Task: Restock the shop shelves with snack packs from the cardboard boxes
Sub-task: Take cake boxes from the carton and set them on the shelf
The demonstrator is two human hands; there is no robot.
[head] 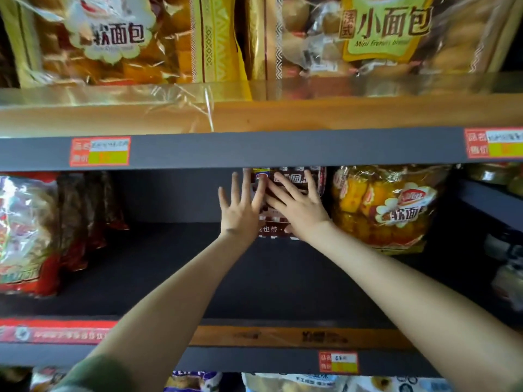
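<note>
A dark brown snack pack (276,219) with white lettering stands upright at the back of the middle shelf (175,267). Both my arms reach in to it. My left hand (240,210) lies flat against its left edge with fingers spread and straight. My right hand (297,207) presses flat on its front, fingers straight and pointing up-left. Most of the pack is hidden behind my hands. No cardboard box is in view.
A yellow bread bag (385,207) stands right beside the brown pack. Red and clear snack bags (42,236) fill the shelf's left end, with bare shelf between. Large bread bags (119,38) sit on the shelf above. More packs (297,383) show on the shelf below.
</note>
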